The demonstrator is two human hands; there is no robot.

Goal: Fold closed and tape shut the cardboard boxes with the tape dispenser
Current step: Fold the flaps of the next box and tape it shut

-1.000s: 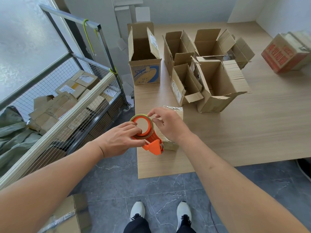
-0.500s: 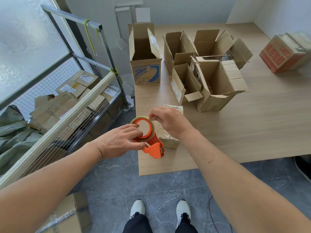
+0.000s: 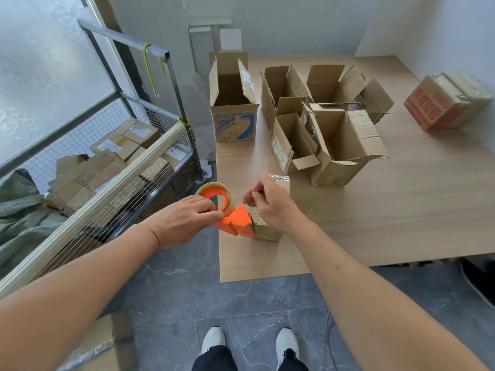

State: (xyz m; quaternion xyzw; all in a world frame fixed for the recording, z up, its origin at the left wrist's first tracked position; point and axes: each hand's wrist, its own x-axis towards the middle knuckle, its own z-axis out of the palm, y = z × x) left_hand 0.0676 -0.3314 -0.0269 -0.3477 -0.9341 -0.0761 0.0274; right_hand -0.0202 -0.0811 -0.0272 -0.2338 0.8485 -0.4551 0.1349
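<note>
The orange tape dispenser (image 3: 235,222) sits near the table's (image 3: 401,210) front left corner against a small closed box (image 3: 267,226). It looks light and rigid, best gripped by its handle. The left hand (image 3: 184,220) grips it at the roll; the right hand (image 3: 270,204) has its fingers pinched, probably on the thin, sticky tape end. Behind stand open cardboard boxes (image 3: 332,124), flaps up, contents hidden.

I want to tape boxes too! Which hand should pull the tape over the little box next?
Probably the right hand. Its pinched fingers are raised just beside the roll, above the small box. The left hand is busy gripping the orange dispenser, so it looks better placed to steady it.
</note>
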